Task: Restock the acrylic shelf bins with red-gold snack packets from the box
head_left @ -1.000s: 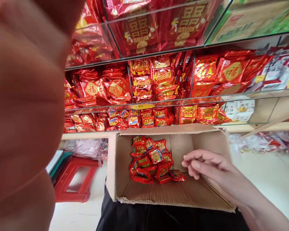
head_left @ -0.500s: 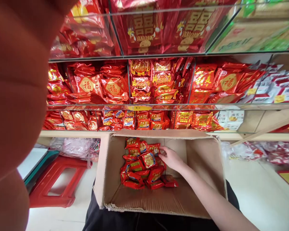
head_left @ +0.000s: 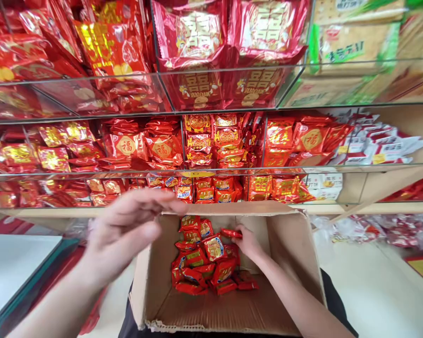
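Note:
An open cardboard box (head_left: 232, 314) rests on my lap, with several red packets (head_left: 213, 249) heaped in its left and middle part. Inside the box near its back wall, my right hand (head_left: 247, 241) pinches one red packet (head_left: 231, 233) above the heap. My left hand (head_left: 134, 230) is raised over the box's left back corner, in front of the lowest shelf. It is blurred; the thumb is apart from the fingers and nothing shows between them.
Shelves behind hold red packets (head_left: 127, 145), pink-red bags (head_left: 197, 33), cracker packs (head_left: 356, 44) and white packets (head_left: 377, 141) behind clear dividers. A pale board (head_left: 17, 267) lies at left over a red stool. Plastic-wrapped goods (head_left: 391, 230) sit under the shelves.
My left hand has moved from close before the camera down to the box's left side. My right hand has lifted a red packet from the heap. The view has tilted upward and shows more shelf.

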`<state>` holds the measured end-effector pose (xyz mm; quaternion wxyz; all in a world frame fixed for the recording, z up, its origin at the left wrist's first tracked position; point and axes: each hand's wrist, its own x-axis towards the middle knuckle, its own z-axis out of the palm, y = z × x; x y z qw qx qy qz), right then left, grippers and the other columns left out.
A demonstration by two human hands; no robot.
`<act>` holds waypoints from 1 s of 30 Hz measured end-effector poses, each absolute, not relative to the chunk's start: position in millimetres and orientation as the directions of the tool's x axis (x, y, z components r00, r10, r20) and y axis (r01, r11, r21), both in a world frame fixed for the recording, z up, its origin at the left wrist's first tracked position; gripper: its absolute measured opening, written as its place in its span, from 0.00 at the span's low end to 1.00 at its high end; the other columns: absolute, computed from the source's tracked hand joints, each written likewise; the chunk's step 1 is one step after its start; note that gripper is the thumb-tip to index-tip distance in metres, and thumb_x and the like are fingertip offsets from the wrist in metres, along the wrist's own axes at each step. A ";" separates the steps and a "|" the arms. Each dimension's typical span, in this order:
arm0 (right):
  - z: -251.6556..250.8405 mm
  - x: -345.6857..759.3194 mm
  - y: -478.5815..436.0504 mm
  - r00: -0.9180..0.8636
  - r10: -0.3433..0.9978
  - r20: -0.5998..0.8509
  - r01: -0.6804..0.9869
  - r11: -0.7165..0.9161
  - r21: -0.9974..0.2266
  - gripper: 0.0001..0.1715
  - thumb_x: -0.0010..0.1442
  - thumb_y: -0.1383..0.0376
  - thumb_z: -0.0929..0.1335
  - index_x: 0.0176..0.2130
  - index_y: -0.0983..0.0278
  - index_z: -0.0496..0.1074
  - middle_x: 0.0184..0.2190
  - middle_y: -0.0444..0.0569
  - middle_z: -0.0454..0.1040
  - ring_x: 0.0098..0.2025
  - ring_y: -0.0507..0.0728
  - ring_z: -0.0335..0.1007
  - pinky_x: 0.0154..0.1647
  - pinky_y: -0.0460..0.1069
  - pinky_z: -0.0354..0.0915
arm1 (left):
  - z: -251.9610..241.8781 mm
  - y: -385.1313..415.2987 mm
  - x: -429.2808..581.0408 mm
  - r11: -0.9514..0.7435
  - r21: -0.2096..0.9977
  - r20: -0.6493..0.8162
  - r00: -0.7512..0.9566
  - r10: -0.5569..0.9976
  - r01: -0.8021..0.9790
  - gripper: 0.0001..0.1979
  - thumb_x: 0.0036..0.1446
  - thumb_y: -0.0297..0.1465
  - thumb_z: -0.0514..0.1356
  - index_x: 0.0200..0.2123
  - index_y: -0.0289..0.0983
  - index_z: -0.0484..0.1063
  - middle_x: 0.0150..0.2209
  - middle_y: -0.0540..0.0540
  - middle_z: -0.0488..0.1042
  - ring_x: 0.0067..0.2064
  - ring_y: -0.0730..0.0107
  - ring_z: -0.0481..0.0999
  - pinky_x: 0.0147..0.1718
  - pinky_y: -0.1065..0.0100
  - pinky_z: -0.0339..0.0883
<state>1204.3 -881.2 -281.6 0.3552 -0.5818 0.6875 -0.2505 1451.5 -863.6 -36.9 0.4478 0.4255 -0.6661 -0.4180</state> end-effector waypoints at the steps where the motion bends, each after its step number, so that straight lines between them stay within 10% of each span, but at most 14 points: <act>1: -272.0 1198.8 -873.0 -0.088 -0.977 -0.196 -0.599 0.209 -0.773 0.11 0.48 0.64 0.65 0.35 0.64 0.64 0.31 0.49 0.71 0.34 0.56 0.67 0.37 0.51 0.63 | -44.7 -864.1 1444.3 0.255 0.953 0.197 -0.307 -0.931 -0.164 0.13 0.50 0.35 0.57 0.40 0.39 0.67 0.37 0.47 0.73 0.39 0.67 0.72 0.40 0.62 0.67; 10: -176.7 1199.9 -801.1 0.029 -0.962 -0.272 0.247 0.271 -0.931 0.15 0.48 0.59 0.68 0.32 0.64 0.62 0.31 0.45 0.70 0.32 0.52 0.67 0.31 0.46 0.64 | -134.7 -854.2 1380.3 -0.054 0.949 -0.211 -0.504 -0.838 -0.310 0.30 0.48 0.37 0.57 0.54 0.41 0.52 0.48 0.42 0.66 0.43 0.67 0.70 0.39 0.66 0.67; 15: -156.1 1206.5 -779.6 -0.006 -0.997 -0.081 0.005 0.081 -0.997 0.28 0.52 0.62 0.66 0.51 0.59 0.53 0.43 0.49 0.68 0.41 0.55 0.67 0.42 0.51 0.65 | -131.6 -848.5 1372.8 -0.223 0.943 -0.327 -0.568 -0.755 -0.246 0.22 0.48 0.38 0.57 0.46 0.35 0.61 0.30 0.47 0.74 0.27 0.74 0.71 0.28 0.70 0.67; 19: -134.5 1193.5 -780.2 0.066 -0.987 0.147 -0.321 -0.161 -0.933 0.15 0.54 0.63 0.63 0.44 0.57 0.64 0.43 0.47 0.68 0.43 0.55 0.66 0.44 0.48 0.64 | -112.4 -858.0 1390.4 0.132 0.930 -0.084 -0.547 -0.833 -0.344 0.23 0.50 0.37 0.55 0.50 0.39 0.58 0.38 0.46 0.73 0.35 0.71 0.72 0.36 0.67 0.67; 23: -108.9 1163.3 -807.1 -0.001 -0.922 0.386 -0.617 -0.303 -0.726 0.17 0.55 0.64 0.62 0.46 0.57 0.63 0.45 0.47 0.67 0.46 0.55 0.64 0.46 0.49 0.62 | -96.4 -900.1 1426.3 0.547 0.497 0.236 -0.501 -0.832 -0.674 0.17 0.53 0.38 0.50 0.44 0.40 0.67 0.43 0.45 0.71 0.46 0.65 0.67 0.48 0.63 0.58; 30: -91.9 1127.9 -880.5 0.347 -0.892 0.290 -0.880 -0.417 -0.227 0.19 0.57 0.67 0.57 0.47 0.55 0.65 0.45 0.47 0.68 0.48 0.57 0.62 0.48 0.55 0.59 | -118.2 -962.6 1461.5 0.305 0.275 -0.039 -0.327 -0.944 -0.912 0.18 0.54 0.40 0.44 0.33 0.41 0.70 0.32 0.49 0.74 0.33 0.68 0.72 0.30 0.70 0.61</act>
